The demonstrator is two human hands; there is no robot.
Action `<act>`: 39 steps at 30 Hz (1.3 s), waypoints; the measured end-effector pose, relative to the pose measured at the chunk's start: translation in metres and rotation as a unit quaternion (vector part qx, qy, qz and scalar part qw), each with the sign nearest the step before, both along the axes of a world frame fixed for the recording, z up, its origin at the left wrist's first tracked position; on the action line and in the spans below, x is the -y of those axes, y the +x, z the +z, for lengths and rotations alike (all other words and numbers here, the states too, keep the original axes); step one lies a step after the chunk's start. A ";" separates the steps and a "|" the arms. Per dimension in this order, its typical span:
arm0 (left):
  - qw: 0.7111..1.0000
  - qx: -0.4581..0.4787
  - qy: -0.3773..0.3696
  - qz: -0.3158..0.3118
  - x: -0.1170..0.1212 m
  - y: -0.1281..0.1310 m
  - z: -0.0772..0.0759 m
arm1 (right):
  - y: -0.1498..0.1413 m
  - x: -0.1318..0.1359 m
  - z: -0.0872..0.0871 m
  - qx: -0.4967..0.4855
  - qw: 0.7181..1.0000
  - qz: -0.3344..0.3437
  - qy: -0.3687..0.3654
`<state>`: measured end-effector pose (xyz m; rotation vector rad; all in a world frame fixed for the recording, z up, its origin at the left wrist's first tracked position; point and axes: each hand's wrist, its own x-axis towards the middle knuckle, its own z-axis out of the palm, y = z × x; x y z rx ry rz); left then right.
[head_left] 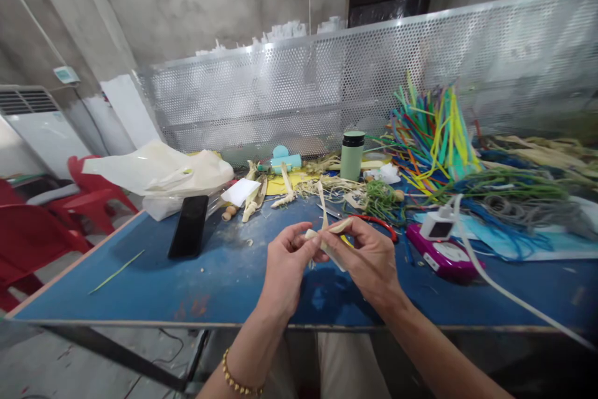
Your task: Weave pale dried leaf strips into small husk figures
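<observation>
A pale strip (324, 217) is pinched between both hands (287, 259) (372, 259), one end pointing upward.

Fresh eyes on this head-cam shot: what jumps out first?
Probably the bright multicoloured strips fanned out at the back right of the blue table, before the perforated metal panel. Next, at front centre, the left hand and right hand pinching pale husk-like material. The magenta device right of the hands, with a white charger on it, also pops.

From here I see the left hand (288, 262) and right hand (371, 257) pinching a pale strip (334, 256). A black phone (188, 226) lies on the blue table (140, 290).
</observation>
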<state>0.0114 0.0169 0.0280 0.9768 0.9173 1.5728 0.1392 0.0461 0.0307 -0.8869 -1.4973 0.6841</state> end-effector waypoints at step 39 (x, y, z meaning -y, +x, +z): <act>0.998 -0.053 -0.005 -0.027 -0.002 -0.019 -0.003 | 0.025 -0.002 -0.002 0.173 0.981 0.092 -0.017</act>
